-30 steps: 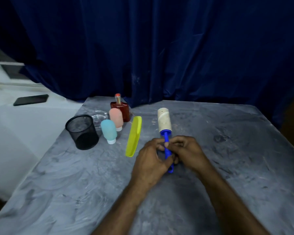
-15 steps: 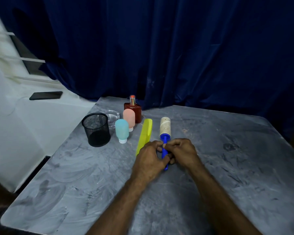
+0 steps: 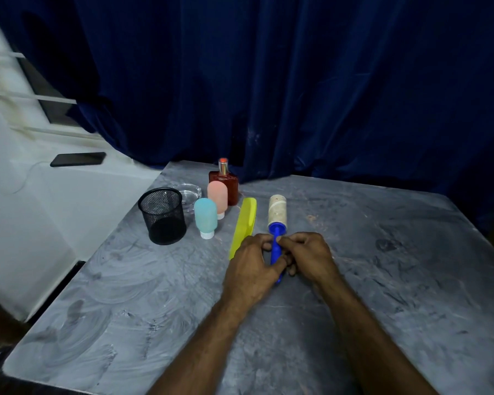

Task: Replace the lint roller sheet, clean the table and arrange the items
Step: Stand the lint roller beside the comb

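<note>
We work on a grey table (image 3: 382, 280). Beyond our left hand (image 3: 251, 266) stand a mesh cup (image 3: 162, 215), a red bottle (image 3: 230, 186), two tubes, pink (image 3: 217, 198) and teal (image 3: 205, 216), and a yellow comb (image 3: 244, 225). Both hands, left and right (image 3: 308, 256), are together, clasped on the roller (image 3: 277, 223) handle; its soiled head points away from us. Step in hand, we judge: sheet replacement, not yet begun. Next move calls for finding the sheet's edge and peeling. No writing legible.
</note>
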Available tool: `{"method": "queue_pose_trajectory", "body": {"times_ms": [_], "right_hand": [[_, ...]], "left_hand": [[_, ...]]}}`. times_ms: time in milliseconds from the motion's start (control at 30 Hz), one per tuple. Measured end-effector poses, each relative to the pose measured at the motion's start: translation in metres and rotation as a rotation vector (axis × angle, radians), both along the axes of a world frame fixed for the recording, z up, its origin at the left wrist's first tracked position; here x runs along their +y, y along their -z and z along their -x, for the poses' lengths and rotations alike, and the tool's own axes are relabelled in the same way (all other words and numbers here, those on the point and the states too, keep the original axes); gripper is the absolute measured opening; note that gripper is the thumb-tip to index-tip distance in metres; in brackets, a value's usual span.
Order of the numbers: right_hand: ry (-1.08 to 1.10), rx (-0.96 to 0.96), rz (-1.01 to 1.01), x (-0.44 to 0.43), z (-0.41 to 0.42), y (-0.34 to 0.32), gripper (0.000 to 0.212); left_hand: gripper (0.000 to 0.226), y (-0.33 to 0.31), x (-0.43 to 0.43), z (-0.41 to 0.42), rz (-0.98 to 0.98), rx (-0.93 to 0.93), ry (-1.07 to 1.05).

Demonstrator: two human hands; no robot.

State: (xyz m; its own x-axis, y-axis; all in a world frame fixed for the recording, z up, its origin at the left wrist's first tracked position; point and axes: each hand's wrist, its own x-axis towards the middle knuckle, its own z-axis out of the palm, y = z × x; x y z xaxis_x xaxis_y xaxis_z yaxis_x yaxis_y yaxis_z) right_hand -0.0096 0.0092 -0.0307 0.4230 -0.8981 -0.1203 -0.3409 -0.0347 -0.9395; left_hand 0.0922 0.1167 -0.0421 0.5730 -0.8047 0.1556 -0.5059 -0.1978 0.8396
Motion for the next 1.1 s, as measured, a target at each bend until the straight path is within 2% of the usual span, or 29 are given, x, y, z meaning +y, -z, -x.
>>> {"method": "queue_pose_trajectory", "body": {"times_ms": [467, 767, 1100], "right_hand": [[0.034, -0.086, -0.065, -0.002, 0.001, 0.003, 0.031], [0.025, -0.209, -0.162, 0.000, 0.005, -0.002, 0.034], [0.027, -0.229, -0.184, 0.004, 0.007, -0.007, 0.033]], "left_hand": [[0.051, 0.001, 0.000, 0.000, 0.020, 0.011, -0.033], [0.057, -0.003, -0.001, 0.001, -0.008, 0.026, -0.041], [0.056, -0.007, 0.002, 0.003, 0.009, 0.031, -0.055]]}}
